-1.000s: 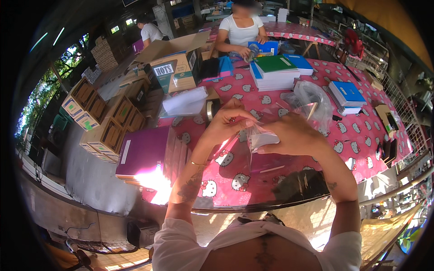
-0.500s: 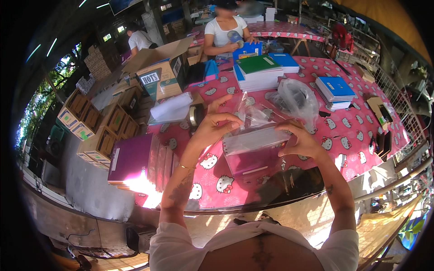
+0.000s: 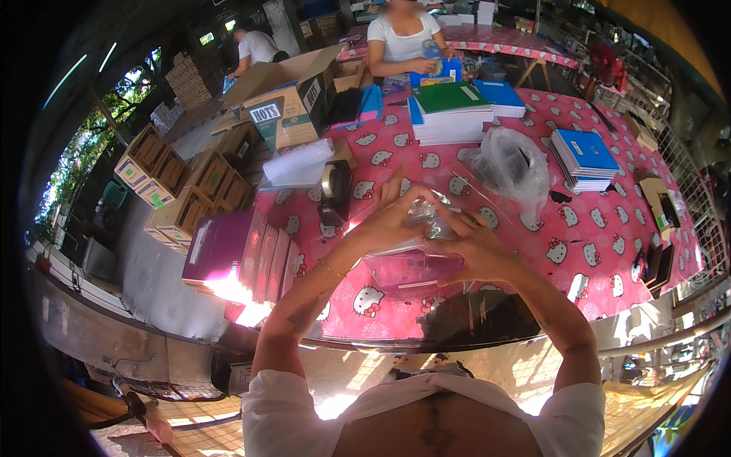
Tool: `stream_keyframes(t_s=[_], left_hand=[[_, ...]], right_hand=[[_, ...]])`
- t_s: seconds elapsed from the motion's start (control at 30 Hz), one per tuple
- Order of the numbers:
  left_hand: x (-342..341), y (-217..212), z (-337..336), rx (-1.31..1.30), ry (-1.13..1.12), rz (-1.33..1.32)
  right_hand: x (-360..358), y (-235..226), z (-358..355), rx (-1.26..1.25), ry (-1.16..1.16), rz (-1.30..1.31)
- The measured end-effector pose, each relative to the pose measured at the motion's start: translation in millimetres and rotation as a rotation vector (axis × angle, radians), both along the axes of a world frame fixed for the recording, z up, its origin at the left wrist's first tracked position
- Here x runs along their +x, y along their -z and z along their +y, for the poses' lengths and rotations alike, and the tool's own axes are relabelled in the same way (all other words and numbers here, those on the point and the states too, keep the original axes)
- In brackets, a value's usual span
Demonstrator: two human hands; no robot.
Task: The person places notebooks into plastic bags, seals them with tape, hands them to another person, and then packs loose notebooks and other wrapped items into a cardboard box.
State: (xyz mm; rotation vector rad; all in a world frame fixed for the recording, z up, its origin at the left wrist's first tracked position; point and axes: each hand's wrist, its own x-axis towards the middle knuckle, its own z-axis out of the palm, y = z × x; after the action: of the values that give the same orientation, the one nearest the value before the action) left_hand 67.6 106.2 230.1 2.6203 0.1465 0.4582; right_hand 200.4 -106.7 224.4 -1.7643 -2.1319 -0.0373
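A purple notebook bundle [image 3: 415, 272] stands in front of me on the pink patterned tablecloth, inside a clear plastic bag [image 3: 428, 221]. My left hand [image 3: 386, 222] bends over its far left side, with thumb and index finger pinching the gathered plastic and another finger raised. My right hand [image 3: 478, 250] is at the right end, its fingers closed on the film near the top and its thumb low by the notebooks. The two hands' fingertips nearly meet above the bundle. Film and fingers hide the notebooks' upper edges.
Purple notebook stacks [image 3: 228, 255] stand at the left, near a tape dispenser [image 3: 333, 190]. Crumpled plastic bags [image 3: 512, 171], blue notebooks [image 3: 582, 156] and a green-topped stack [image 3: 453, 114] lie beyond. An open carton [image 3: 293, 107] stands far left. A co-worker [image 3: 403, 42] sits opposite, holding a blue notebook.
My hands have come together over the bundle, gathering the plastic that stood up loosely. The notebooks' white spiral-bound edge is now covered. The view has shifted slightly.
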Motion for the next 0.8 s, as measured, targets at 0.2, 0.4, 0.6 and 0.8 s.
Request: stream_keyframes(t_s=[0.2, 0.4, 0.6, 0.8], left_hand=[[-42, -61, -14, -0.648, 0.306, -0.175], [-61, -89, -12, -0.047, -0.003, -0.215], [-37, 16, 55, -1.053, 0.054, 0.139], [-57, -6, 35, -0.95, 0.242, 0.103]], right_hand=[[58, 8, 41, 0.06, 0.093, 0.725], [72, -13, 95, -0.218, 0.072, 0.962], [83, 13, 95, -0.116, 0.04, 1.349], [64, -38, 72, -0.538, -0.349, 1.353]])
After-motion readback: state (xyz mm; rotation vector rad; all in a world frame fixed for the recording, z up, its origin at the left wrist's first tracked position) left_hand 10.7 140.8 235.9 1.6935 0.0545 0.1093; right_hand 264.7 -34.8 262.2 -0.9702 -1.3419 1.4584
